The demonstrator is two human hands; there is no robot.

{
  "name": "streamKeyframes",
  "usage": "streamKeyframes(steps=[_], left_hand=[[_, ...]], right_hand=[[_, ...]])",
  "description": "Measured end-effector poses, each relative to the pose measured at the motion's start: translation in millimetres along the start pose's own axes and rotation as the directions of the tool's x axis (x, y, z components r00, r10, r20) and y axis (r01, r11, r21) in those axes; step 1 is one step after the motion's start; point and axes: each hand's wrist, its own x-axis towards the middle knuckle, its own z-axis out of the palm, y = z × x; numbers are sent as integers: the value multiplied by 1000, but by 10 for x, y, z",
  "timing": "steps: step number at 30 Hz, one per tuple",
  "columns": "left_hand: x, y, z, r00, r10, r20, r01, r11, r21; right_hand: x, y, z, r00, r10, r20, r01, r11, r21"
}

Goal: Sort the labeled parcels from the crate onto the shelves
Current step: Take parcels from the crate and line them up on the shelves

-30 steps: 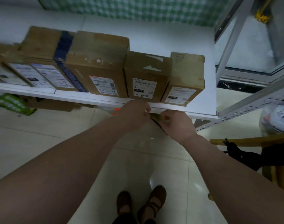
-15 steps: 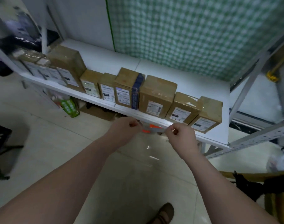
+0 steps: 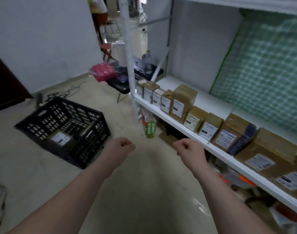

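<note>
Both hands are curled into fists and hold nothing: the left hand [image 3: 123, 146] and right hand [image 3: 189, 149] hang over the glossy floor. Left of the left hand sits a black plastic lattice crate [image 3: 92, 142] with one labeled box [image 3: 60, 138] inside. Right of the right hand, boxy brown cardboard parcels [image 3: 179, 103] with white labels line the white shelf [image 3: 212, 102].

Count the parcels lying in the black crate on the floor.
1. A labeled parcel lies label up in the near corner of the black crate. The rest of its floor looks bare, though the near wall may hide something small.
</note>
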Motion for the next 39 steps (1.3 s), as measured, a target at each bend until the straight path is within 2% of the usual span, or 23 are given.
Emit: streamKeyframes(steps=[7,12,21,27,33,39], left_hand=[[189,-567,-966,973,-163,-163,132,973,-187],[476,-878,-1499,922,-276,-271,188,933,-308],[1309,-1219,-2451,809,-462,-363,298,855,-425],[1808,-1575,-2870,745,-571,-344,361,780,-512],[2153,-2125,-3342,703,-645,-301,449,730,-516],[2694,-2739,-3948,745,-625,-231,477,742,-470]], right_hand=[[342,-715,1012,967,-107,233,134,985,-107],[723,-1080,1821,899,-121,421,196,970,-141],[1725,-1621,3154,768,-76,636,267,940,-210],[2283,-1876,3839,723,-39,689,339,890,-305],[2441,-1978,4552,689,60,723,315,873,-373],[2558,-2073,5286,725,164,669,233,856,-462]])
